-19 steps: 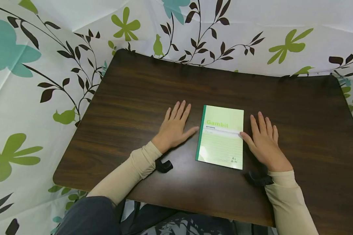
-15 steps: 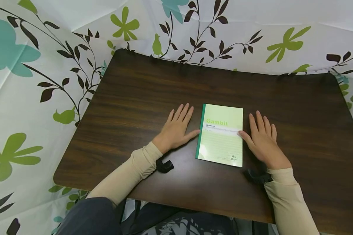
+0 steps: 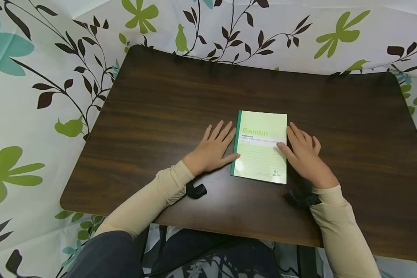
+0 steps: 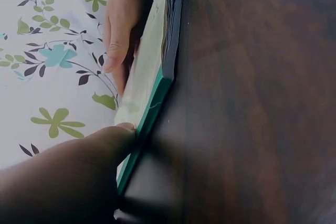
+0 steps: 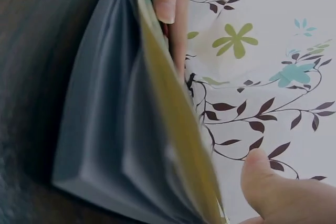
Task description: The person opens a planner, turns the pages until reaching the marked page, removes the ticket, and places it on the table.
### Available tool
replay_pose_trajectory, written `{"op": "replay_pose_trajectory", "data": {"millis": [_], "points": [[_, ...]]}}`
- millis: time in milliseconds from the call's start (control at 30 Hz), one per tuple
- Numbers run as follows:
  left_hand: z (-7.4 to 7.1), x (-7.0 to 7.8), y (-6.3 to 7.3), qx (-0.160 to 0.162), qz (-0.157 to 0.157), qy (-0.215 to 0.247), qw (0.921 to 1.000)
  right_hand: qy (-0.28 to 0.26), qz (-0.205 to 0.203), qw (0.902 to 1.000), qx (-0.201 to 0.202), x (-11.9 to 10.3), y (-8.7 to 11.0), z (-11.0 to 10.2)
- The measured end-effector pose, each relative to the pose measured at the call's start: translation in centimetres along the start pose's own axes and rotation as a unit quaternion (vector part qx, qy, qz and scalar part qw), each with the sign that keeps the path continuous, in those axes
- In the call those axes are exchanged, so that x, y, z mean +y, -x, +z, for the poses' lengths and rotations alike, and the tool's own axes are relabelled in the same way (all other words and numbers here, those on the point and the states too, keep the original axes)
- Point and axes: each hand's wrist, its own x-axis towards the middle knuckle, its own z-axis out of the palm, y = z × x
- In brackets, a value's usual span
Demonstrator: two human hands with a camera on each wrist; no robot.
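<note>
gambit notebook (image 3: 260,148), pale green cover with a dark green spine, lies face up on the dark wood-grain table (image 3: 180,88), closer to the near edge than to the far edge; spine faces the table's left edge, printed title toward the far edge, "a5" mark at the cover's corner nearest the table's near and right edges. left hand (image 3: 213,148): palm down on the table just beside the spine, fingers straight and spread toward the far edge, thumb extended so that its tip rests on the cover at the spine (confirmed in the left wrist view); nothing gripped. right hand (image 3: 304,156): at the notebook's opposite long side, thumb extended over the cover, forefinger along the edge, outer fingers slightly bent. grip on this side: hand loosely spread, no pinch seen; in the right wrist view the thumb tip stands clear of the cover, and the finger ends are out of sight. same view: pages fan slightly apart below the cover. beige sleeves (image 3: 146,202) cover both forearms; a black wrist mount (image 3: 196,191) sits below the left wrist, another below the right. white cloth (image 3: 24,116) with green, blue and dark brown leaf and flower print hangs beyond the table's far and left edges.
</note>
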Motion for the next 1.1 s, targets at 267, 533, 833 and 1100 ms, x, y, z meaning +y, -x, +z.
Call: {"op": "replay_pose_trajectory", "data": {"millis": [267,533,833,1100], "points": [[-1.1,0.4,-0.2,0.010,-0.007,0.053,0.9985,-0.103,-0.009,0.9909,0.086,-2.2,1.1,-0.8],[-5.6,1.2,0.7,0.149,0.000,0.260,0.9540,-0.245,-0.068,0.9654,0.055,-8.3,2.3,-1.3],[-8.0,1.2,1.7,0.188,-0.036,0.370,0.9090,-0.210,-0.161,0.9644,0.007,-13.0,0.2,1.7],[-7.1,-1.4,3.3,0.202,-0.023,0.376,0.9040,-0.117,-0.134,0.9782,0.107,-8.3,-2.4,1.1]]}}
